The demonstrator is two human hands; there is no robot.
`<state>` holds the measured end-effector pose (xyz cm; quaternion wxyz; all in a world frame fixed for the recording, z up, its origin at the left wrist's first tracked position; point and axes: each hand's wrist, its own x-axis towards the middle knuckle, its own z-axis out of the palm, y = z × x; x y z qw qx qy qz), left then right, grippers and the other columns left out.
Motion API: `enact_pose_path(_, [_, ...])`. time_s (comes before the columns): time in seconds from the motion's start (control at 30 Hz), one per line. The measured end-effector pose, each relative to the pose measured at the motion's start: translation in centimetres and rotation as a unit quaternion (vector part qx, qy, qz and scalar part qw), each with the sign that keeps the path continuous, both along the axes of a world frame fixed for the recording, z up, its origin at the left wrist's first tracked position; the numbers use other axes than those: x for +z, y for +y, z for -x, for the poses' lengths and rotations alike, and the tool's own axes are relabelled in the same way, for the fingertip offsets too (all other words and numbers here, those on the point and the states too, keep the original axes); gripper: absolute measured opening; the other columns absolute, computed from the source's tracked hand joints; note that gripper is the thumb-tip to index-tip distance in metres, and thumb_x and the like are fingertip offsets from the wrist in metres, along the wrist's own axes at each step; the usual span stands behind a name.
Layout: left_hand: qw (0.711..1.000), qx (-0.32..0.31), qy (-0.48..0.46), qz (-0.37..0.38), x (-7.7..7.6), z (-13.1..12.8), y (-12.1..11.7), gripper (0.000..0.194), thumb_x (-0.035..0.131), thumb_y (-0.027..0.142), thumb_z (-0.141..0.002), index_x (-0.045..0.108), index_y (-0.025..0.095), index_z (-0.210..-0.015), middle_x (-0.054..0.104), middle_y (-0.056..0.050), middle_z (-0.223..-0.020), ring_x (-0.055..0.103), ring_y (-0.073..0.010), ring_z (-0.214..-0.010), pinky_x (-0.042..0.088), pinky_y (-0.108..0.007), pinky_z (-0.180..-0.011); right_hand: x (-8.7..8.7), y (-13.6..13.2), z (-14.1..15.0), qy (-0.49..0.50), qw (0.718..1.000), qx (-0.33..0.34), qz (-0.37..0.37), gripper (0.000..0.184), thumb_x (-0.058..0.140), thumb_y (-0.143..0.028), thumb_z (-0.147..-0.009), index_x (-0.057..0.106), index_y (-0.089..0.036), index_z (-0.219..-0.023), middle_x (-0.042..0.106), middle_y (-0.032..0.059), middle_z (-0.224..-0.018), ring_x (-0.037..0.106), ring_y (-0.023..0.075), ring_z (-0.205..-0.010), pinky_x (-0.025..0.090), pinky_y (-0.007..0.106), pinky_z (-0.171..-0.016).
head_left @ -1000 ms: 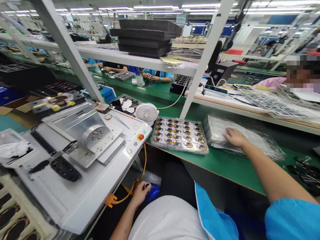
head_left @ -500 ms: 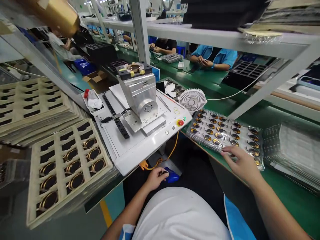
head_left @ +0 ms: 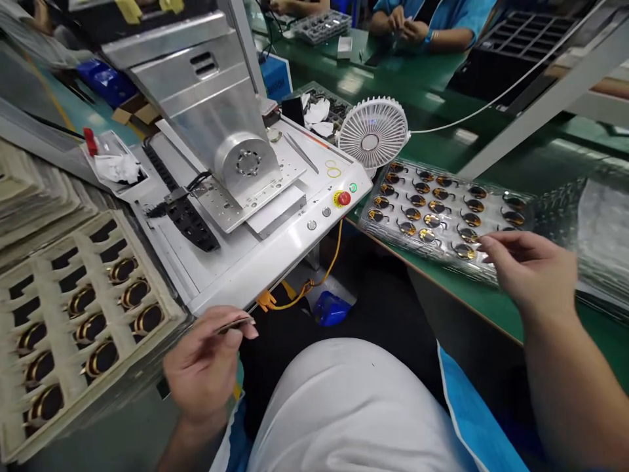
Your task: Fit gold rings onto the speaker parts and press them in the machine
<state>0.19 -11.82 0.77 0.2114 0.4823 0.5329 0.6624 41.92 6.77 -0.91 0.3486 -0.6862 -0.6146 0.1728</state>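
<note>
My left hand point(head_left: 204, 364) is in front of the white machine, pinching a thin round dark part point(head_left: 233, 324) between thumb and fingers; it is seen nearly edge-on. Over the clear plastic tray point(head_left: 445, 259) is my right hand point(head_left: 538, 278), thumb and forefinger pinched together beside a round dark part with orange film and a thin tail point(head_left: 464, 251). What lies between those fingertips is too small to make out. Rows of similar parts fill the tray. To the left, a cream tray point(head_left: 171, 308) holds gold-rimmed round cases point(head_left: 101, 358) in some of its pockets.
The white machine point(head_left: 280, 255) carries a metal block point(head_left: 196, 98), tweezers point(head_left: 302, 154) and a red button point(head_left: 343, 198). A white fan point(head_left: 373, 134) stands behind the clear tray. Stacked clear trays point(head_left: 604, 216) lie at right. A co-worker's hands point(head_left: 405, 29) are across the green bench.
My left hand has come up and left from my lap with the round part. My right hand has moved right along the clear tray. The view has tilted down and closer.
</note>
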Motion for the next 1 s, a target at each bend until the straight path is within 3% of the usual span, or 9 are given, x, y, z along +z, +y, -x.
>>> enact_pose_path(0.07, [0.996, -0.024, 0.080, -0.022, 0.9, -0.7, 1.4, 0.031, 0.076, 0.005, -0.085, 0.080, 0.026, -0.108, 0.074, -0.003, -0.096, 0.072, -0.0147, -0.076, 0.060, -0.025, -0.059, 0.6, -1.0, 1.2, 0.064, 0.998, -0.008, -0.018, 0.032, 0.070, -0.061, -0.086, 0.070, -0.030, -0.089, 0.070, 0.0095, -0.084, 0.066, 0.0331, -0.074, 0.056, 0.050, -0.068])
enact_pose_path(0.17, [0.971, -0.110, 0.211, -0.021, 0.4, -3.3, 4.3, 0.040, 0.076, -0.001, -0.082, 0.079, 0.028, -0.110, 0.076, -0.003, -0.099, 0.074, -0.0147, -0.081, 0.063, -0.025, -0.066, 0.4, -3.4, 5.7, 0.180, 0.971, 0.127, 0.093, 0.036, 0.072, -0.063, -0.085, 0.072, -0.027, -0.084, 0.071, 0.0063, -0.078, 0.065, 0.0266, -0.069, 0.055, 0.040, -0.061])
enact_pose_path(0.23, [0.946, -0.171, 0.273, -0.049, -1.1, -5.5, 6.3, 0.037, 0.072, 0.001, -0.085, 0.078, 0.026, -0.111, 0.078, -0.005, -0.100, 0.075, -0.0164, -0.085, 0.064, -0.029, -0.075, -0.5, -4.9, 9.6, 0.298, 0.889, 0.262, 0.228, 0.046, 0.069, -0.068, -0.087, 0.074, -0.023, -0.094, 0.072, 0.0069, -0.080, 0.062, 0.0219, -0.061, 0.051, 0.033, -0.051])
enact_pose_path(0.3, [0.929, -0.197, 0.302, -0.078, -2.9, -7.4, 7.9, 0.031, 0.067, 0.002, -0.089, 0.078, 0.024, -0.108, 0.078, -0.006, -0.099, 0.074, -0.0179, -0.090, 0.064, -0.032, -0.081, -1.7, -5.8, 12.8, 0.383, 0.825, 0.302, 0.285, 0.053, 0.071, -0.070, -0.085, 0.074, -0.021, -0.102, 0.070, 0.0054, -0.077, 0.058, 0.0179, -0.057, 0.046, 0.028, -0.046])
enact_pose_path(0.43, [0.937, -0.197, 0.280, -0.065, -6.4, -9.0, 9.2, 0.031, 0.059, 0.001, -0.091, 0.078, 0.023, -0.101, 0.077, -0.007, -0.100, 0.074, -0.0179, -0.093, 0.063, -0.031, -0.082, -3.5, -5.9, 15.2, 0.455, 0.794, 0.285, 0.284, 0.050, 0.083, -0.064, -0.078, 0.075, -0.018, -0.097, 0.067, 0.0018, -0.073, 0.053, 0.0126, -0.055, 0.041, 0.024, -0.048])
enact_pose_path(0.57, [0.939, -0.211, 0.266, -0.053, -7.9, -8.8, 9.3, 0.032, 0.059, 0.000, -0.091, 0.077, 0.024, -0.103, 0.076, -0.007, -0.101, 0.074, -0.0172, -0.094, 0.063, -0.030, -0.084, -4.6, -5.7, 14.9, 0.447, 0.800, 0.275, 0.288, 0.052, 0.086, -0.064, -0.073, 0.075, -0.017, -0.093, 0.066, 0.0010, -0.068, 0.053, 0.0128, -0.054, 0.041, 0.024, -0.047])
enact_pose_path(0.73, [0.957, -0.175, 0.232, 0.004, -9.6, -7.7, 8.8, 0.039, 0.066, 0.013, -0.093, 0.068, 0.024, -0.130, 0.067, -0.013, -0.128, 0.069, -0.0234, -0.115, 0.060, -0.040, -0.097, -5.5, -2.1, 13.0, 0.346, 0.885, 0.221, 0.218, 0.051, 0.083, -0.065, -0.068, 0.073, -0.017, -0.086, 0.071, 0.0059, -0.073, 0.062, 0.0195, -0.061, 0.051, 0.030, -0.053])
enact_pose_path(0.87, [0.934, -0.241, 0.176, 0.197, -14.2, -5.7, 6.9, 0.025, 0.060, 0.030, -0.097, 0.074, 0.020, -0.115, 0.072, -0.013, -0.113, 0.069, -0.0243, -0.106, 0.057, -0.041, -0.096, -5.3, 5.0, 9.9, 0.262, 0.953, 0.094, 0.117, 0.033, 0.077, -0.049, -0.074, 0.068, -0.020, -0.085, 0.068, 0.0041, -0.072, 0.064, 0.0226, -0.070, 0.053, 0.036, -0.068])
enact_pose_path(1.0, [0.888, -0.295, 0.175, 0.306, -19.1, -4.5, 4.9, 0.022, 0.064, 0.034, -0.091, 0.079, 0.018, -0.086, 0.074, -0.009, -0.082, 0.071, -0.0234, -0.078, 0.057, -0.034, -0.073, -5.0, 10.0, 8.7, 0.172, 0.982, 0.020, 0.077, 0.016, 0.073, -0.035, -0.073, 0.065, -0.021, -0.076, 0.066, 0.0048, -0.067, 0.062, 0.0253, -0.068, 0.054, 0.041, -0.075])
